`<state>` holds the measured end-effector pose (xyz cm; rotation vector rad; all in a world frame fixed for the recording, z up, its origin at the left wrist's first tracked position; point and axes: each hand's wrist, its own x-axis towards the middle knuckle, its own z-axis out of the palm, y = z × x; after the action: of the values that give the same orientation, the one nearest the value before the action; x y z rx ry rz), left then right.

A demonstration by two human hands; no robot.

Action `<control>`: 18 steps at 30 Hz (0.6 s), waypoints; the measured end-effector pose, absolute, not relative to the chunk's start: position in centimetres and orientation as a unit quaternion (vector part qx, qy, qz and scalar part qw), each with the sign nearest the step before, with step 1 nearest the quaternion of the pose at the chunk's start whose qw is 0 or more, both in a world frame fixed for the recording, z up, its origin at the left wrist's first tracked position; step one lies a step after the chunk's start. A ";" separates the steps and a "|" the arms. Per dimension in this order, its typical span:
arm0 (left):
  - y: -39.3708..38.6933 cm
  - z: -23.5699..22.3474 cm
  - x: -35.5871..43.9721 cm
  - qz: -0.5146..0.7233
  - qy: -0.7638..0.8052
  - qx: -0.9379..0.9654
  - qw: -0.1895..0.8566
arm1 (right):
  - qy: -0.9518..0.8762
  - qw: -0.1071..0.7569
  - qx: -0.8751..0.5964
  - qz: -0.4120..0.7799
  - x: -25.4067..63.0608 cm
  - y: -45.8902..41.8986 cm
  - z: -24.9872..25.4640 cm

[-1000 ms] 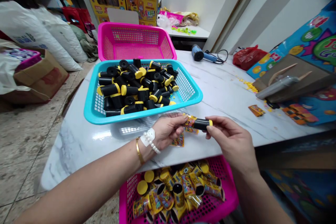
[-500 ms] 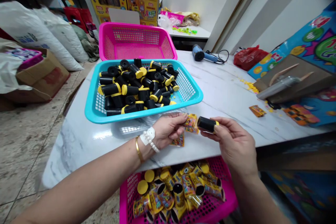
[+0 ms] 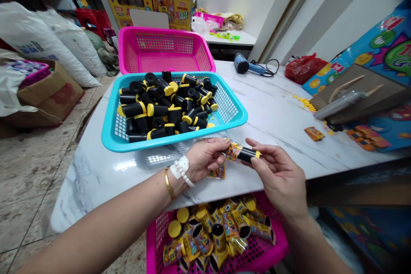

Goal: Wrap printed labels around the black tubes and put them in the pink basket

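My left hand [image 3: 210, 154] pinches the left end of a printed yellow plastic sleeve [image 3: 233, 150]. From the right, my right hand [image 3: 279, 171] grips a black tube [image 3: 248, 155] by its yellow-capped end. The tube's far end sits inside the sleeve, which covers only part of it. Flat on the table below my left fingers lies another printed sleeve [image 3: 218, 172]. Beyond my hands, a blue basket [image 3: 175, 139] holds many bare black tubes with yellow caps. Beneath the table edge, a pink basket [image 3: 276, 250] holds many tubes in printed sleeves.
An empty-looking pink basket [image 3: 167, 58] stands behind the blue one on the marbled table [image 3: 272, 115]. A blue heat gun [image 3: 248, 66] with a cord lies at the back. Rightward are a red bag [image 3: 305, 68], a cardboard box [image 3: 349, 90] and yellow bits [image 3: 303, 102].
My right hand has moved left and brought the black tube into the sleeve's opening. My left hand has stayed nearly in place, still pinching the sleeve.
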<state>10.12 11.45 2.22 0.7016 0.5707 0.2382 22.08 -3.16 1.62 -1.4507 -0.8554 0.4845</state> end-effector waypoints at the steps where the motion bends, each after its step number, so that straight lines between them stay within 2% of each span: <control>1: 11.4 2.3 10.1 0.111 0.271 0.349 0.890 | -0.380 0.641 -0.626 0.231 22.1 -3.2 1.5; 3: 11.4 2.3 10.0 0.118 0.268 0.368 0.883 | -0.384 0.644 -0.616 0.243 22.3 -3.2 1.3; 7: 11.4 2.0 9.9 0.186 0.276 0.404 0.852 | -0.380 0.652 -0.641 0.139 23.2 -3.6 0.9; 10: 11.5 1.8 9.8 0.206 0.282 0.473 0.809 | -0.407 0.634 -0.647 0.115 23.8 -4.3 0.7; 15: 11.7 1.6 9.7 0.103 0.172 0.552 0.809 | -0.504 0.606 -0.605 0.112 24.0 -4.6 0.5; 18: 11.7 1.0 9.8 0.054 0.168 0.557 0.811 | -0.550 0.567 -0.605 0.103 23.9 -4.0 0.2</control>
<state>9.77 11.70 0.99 1.1905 0.3579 0.1150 23.90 -4.02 0.22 -1.4208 -1.2917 0.2421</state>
